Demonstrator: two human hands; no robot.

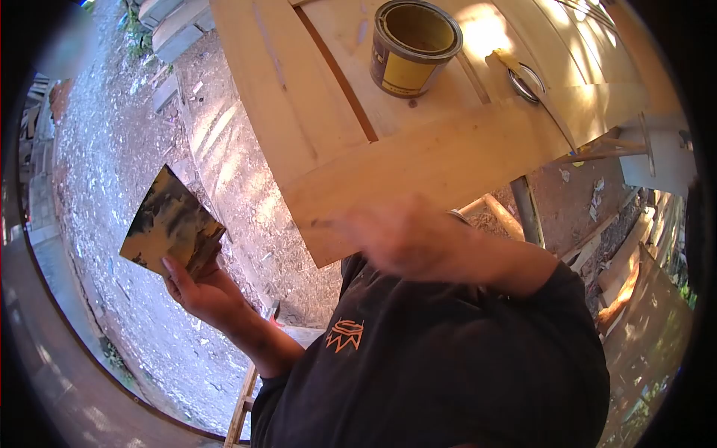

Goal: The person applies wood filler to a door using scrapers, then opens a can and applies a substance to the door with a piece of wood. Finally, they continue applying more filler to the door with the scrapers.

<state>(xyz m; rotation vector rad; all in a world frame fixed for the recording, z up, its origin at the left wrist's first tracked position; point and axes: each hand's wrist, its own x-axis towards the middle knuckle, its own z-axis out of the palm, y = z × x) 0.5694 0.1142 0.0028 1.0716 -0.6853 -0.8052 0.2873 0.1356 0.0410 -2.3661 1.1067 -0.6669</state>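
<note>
My left hand holds a flat, dark square sheet by its lower edge, thumb on the face towards me. Tan smears cover much of that face. The sheet is off to the left of a pale wooden panel door, above the ground. Over the door's near corner is my right hand, smeared by motion. Its fingers are too blurred to show whether they hold anything. A small dark mark shows on the wood just beyond its fingertips.
On the door stands an open tin can with a yellow label. To its right lie a round metal lid and a yellow-smeared strip. Wooden supports show below the door. Stacked blocks stand at the upper left.
</note>
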